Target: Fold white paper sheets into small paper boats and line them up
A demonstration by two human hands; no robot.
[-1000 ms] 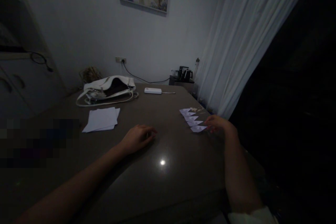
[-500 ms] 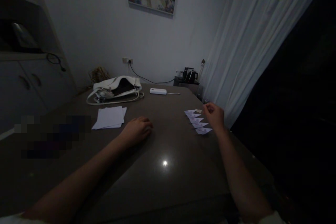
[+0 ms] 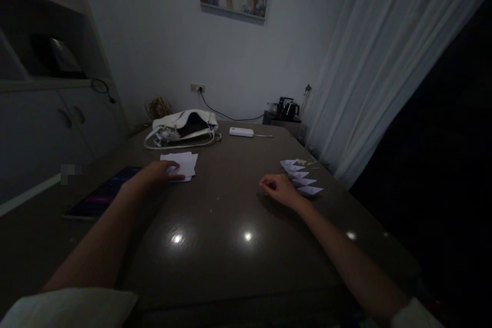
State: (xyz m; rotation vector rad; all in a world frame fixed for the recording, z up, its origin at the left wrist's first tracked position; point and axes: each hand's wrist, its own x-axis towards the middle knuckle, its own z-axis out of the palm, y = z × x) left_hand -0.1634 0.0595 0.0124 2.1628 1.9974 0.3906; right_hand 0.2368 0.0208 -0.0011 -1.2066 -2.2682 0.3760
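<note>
From afar, I watch through one head-worn camera that faces forward and down, the left hand (image 3: pixel 157 171) and right hand (image 3: pixel 282 190) near, the table (image 3: pixel 215 271) spreading below, the wall (image 3: pixel 154 36) farthest off.

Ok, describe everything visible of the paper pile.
The paper pile is plain white, thin-looking sheets, flat on the table, edges slightly out of line. It lies in front of the bag. The left hand is over its near left part, thumb and fingers apart; whether they press or grip the top sheet, I can't tell.
</note>
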